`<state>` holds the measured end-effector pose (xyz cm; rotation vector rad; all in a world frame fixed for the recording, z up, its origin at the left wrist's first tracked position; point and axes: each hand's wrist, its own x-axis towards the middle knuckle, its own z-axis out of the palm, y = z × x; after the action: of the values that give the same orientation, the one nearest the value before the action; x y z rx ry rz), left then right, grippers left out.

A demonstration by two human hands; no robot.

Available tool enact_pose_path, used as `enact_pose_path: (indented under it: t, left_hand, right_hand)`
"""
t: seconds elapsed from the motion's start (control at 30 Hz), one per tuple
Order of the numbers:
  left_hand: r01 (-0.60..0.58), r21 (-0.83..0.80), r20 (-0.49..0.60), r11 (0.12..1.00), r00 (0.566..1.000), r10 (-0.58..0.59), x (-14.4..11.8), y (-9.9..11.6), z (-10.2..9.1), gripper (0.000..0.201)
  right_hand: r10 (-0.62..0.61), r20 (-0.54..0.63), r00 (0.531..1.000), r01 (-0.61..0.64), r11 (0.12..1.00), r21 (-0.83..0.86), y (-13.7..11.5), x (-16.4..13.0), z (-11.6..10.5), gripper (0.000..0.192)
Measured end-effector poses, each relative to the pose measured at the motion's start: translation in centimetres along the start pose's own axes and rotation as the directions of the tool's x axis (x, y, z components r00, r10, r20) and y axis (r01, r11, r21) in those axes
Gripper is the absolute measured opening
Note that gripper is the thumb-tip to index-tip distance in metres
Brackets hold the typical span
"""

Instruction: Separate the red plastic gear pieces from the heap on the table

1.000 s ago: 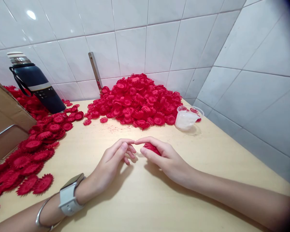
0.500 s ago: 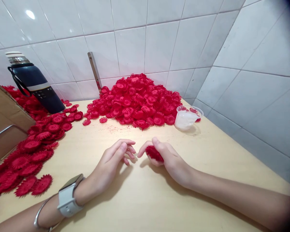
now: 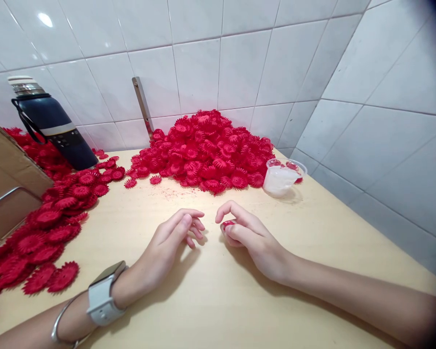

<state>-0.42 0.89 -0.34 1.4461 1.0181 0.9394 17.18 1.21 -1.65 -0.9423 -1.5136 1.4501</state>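
My right hand (image 3: 249, 237) rests on the wooden table (image 3: 210, 291) with its fingers curled over a red fabric flower (image 3: 228, 224); only a small red edge shows under the fingers. My left hand (image 3: 169, 242) lies beside it, a few centimetres to the left, fingers loosely bent and holding nothing. The left wrist carries a white watch (image 3: 103, 293) and a thin bangle. A big heap of red fabric flowers (image 3: 207, 150) lies against the tiled wall behind both hands.
A small clear plastic cup (image 3: 281, 177) stands right of the heap. More red flowers (image 3: 47, 228) spread along the left side. A dark blue bottle (image 3: 53, 126) stands at the back left, a cardboard box (image 3: 7, 184) at the left edge. Tiled walls close the back and right.
My right hand has turned and closed over the red flower, which is now almost hidden. The fingertips of the two hands have come apart. My left hand has barely moved.
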Motion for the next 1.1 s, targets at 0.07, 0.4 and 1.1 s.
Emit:
enact_pose_path:
  t: [0.07, 0.4, 1.1]
  left_hand:
    - [-0.002, 0.002, 0.001, 1.0, 1.0, 0.002, 0.04, -0.02, 0.0, 0.033]
    - [0.001, 0.012, 0.019, 1.0, 1.0, -0.001, 0.07, -0.1, -0.06, 0.033]
    - [-0.015, 0.02, 0.05, 1.0, 0.999, 0.014, 0.12, 0.0, -0.02, 0.033]
  right_hand:
    - [0.009, -0.003, 1.0, -0.009, 1.0, -0.002, -0.02, 0.11, 0.06, 0.009]
    - [0.051, -0.02, 0.998, -0.052, 0.998, -0.022, -0.24, 0.55, 0.36, 0.042]
    - [-0.021, 0.054, 0.998, 0.024, 0.998, -0.066, -0.16, 0.37, 0.14, 0.026]
